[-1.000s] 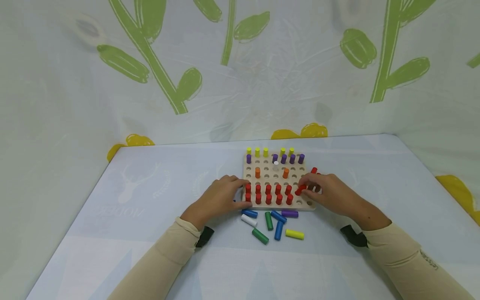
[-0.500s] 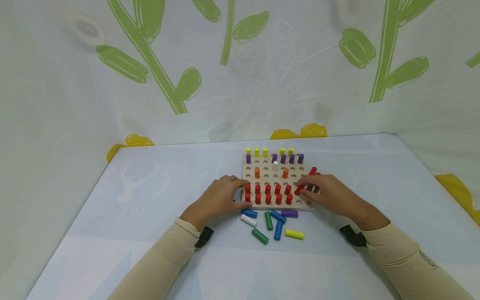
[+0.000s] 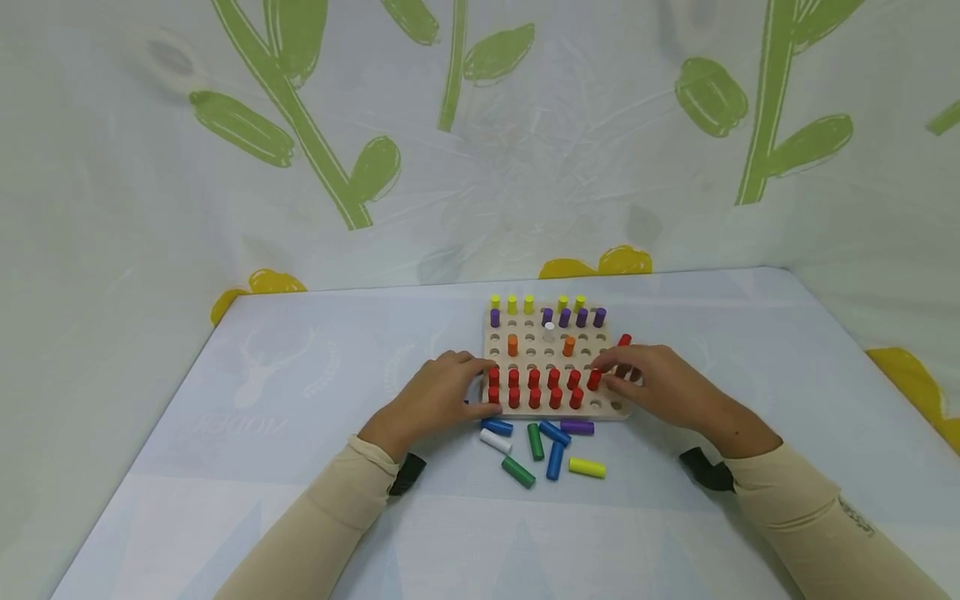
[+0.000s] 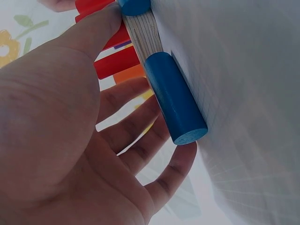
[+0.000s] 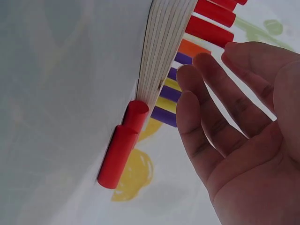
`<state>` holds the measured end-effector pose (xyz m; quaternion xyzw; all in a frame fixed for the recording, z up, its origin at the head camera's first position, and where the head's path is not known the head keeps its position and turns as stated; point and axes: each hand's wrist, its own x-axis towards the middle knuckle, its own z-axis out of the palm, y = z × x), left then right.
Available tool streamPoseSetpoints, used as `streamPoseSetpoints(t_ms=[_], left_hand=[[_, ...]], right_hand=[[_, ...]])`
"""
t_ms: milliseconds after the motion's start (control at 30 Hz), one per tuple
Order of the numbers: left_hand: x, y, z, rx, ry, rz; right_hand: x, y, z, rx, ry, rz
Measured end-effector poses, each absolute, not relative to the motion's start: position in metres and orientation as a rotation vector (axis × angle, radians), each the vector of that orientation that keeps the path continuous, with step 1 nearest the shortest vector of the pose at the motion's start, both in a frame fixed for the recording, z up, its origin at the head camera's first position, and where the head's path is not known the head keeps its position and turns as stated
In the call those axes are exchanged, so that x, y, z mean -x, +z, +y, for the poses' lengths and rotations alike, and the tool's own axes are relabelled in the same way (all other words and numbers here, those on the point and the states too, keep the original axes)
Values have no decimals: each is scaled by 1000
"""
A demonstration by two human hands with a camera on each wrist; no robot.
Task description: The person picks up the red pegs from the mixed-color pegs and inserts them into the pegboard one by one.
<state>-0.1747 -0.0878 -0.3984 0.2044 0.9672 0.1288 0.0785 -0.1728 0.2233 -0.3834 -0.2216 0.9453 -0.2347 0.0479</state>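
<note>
A wooden pegboard (image 3: 551,413) lies on the table, with two rows of upright red pegs along its near side. My left hand (image 3: 431,392) rests at the board's left edge, thumb by the near corner and index finger farther back. In the left wrist view a blue peg (image 4: 176,101) lies close beside the board, near that hand's little finger. At the right end of the second row, a red peg (image 3: 594,380) stands upright. My right hand (image 3: 656,383) is right beside it, thumb and index fingertips near its top; the other fingers are loosely extended.
In front of the board lie loose pegs: green (image 3: 518,472), white (image 3: 496,441), blue (image 3: 555,460), purple (image 3: 577,427) and yellow (image 3: 587,467). Loose red pegs (image 5: 117,157) lie beyond its right edge. Purple pegs (image 3: 582,317), yellow pegs (image 3: 512,304) and orange pegs (image 3: 512,345) stand farther back.
The red peg at my right fingertips has gone from tilted in their pinch to upright in the row, and the thumb has drawn slightly away. My left hand has stayed put.
</note>
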Motion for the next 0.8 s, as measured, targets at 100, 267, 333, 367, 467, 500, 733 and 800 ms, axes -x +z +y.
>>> streamPoseSetpoints(t_ms=[100, 267, 333, 367, 467, 500, 733, 800], left_hand=[[175, -399, -88, -618, 388, 2893], [176, -399, -89, -620, 381, 2896], [176, -399, -89, -619, 379, 2897], [176, -399, -89, -621, 381, 2897], [175, -399, -89, -621, 382, 2898], [175, -399, -89, -622, 385, 2899], [176, -399, -89, -626, 389, 2894], [176, -399, -89, -624, 390, 2893]], right_hand=[[174, -383, 226, 665, -711, 2895], [177, -382, 230, 679, -711, 2945], [178, -382, 231, 688, -716, 2961], [178, -382, 232, 690, -716, 2968], [179, -382, 234, 675, -718, 2983], [179, -382, 235, 667, -715, 2988], [181, -382, 239, 569, -689, 3015], [182, -382, 240, 533, -678, 3018]])
